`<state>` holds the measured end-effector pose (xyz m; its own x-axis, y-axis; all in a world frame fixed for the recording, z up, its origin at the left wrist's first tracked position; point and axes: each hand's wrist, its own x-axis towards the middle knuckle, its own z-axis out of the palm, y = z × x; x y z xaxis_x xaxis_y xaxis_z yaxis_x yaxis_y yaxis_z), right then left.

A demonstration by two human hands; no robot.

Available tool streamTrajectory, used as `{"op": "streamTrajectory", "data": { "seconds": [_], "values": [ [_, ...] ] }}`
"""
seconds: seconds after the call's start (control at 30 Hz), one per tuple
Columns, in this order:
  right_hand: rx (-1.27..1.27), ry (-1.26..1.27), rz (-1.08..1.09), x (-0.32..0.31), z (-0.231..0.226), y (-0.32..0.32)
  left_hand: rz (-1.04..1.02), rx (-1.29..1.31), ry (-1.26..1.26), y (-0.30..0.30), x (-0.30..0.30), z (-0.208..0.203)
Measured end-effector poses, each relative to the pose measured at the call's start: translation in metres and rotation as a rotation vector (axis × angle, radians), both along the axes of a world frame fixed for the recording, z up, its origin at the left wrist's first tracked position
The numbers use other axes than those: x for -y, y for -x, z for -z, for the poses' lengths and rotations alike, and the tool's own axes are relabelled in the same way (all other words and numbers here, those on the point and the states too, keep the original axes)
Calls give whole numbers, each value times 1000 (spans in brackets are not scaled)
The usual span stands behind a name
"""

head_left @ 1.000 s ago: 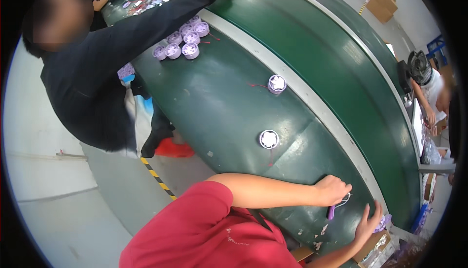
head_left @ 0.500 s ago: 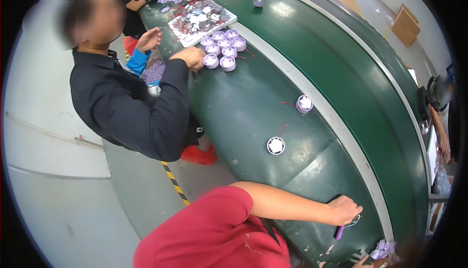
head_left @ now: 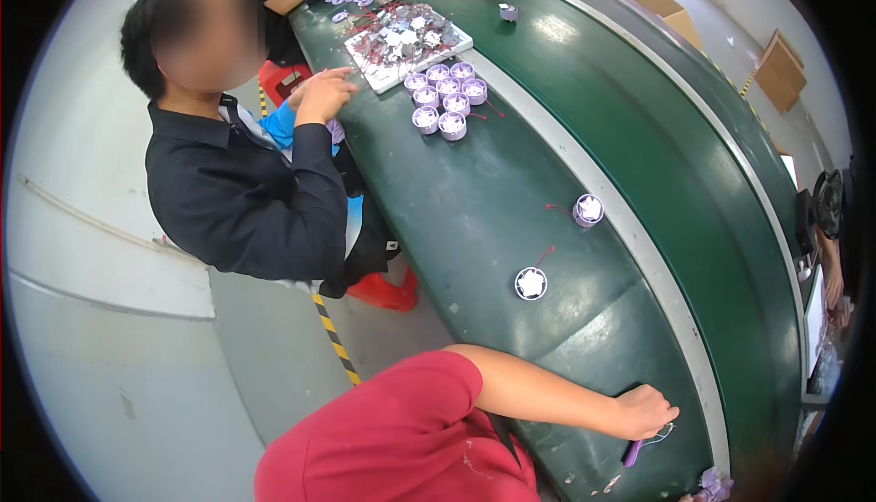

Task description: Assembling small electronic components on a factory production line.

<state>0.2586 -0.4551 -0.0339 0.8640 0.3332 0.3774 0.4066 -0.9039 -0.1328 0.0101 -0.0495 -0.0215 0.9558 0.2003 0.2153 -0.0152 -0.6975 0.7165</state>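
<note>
1. At lower right, the left hand [head_left: 646,413] is curled beside the purple tool [head_left: 631,453]; its grip cannot be told. The right hand is out of frame.
2. Room is left on the surface [head_left: 465,201] around two cases [head_left: 530,283] at centre, bounded rightward by a rail [head_left: 680,310].
3. At upper left, the co-worker's hands [head_left: 323,97] have been brought together since earlier.
</note>
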Motion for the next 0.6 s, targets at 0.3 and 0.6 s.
{"op": "streamTrajectory", "data": {
  "seconds": [0.3, 0.6],
  "values": [
    [94, -203, 77, -112, -85, 80, -25, 10, -37, 2, -1, 0],
    [-811, -621, -470, -217, -10, 80, -51, 27, -6, -2, 0, 5]
  ]
}}
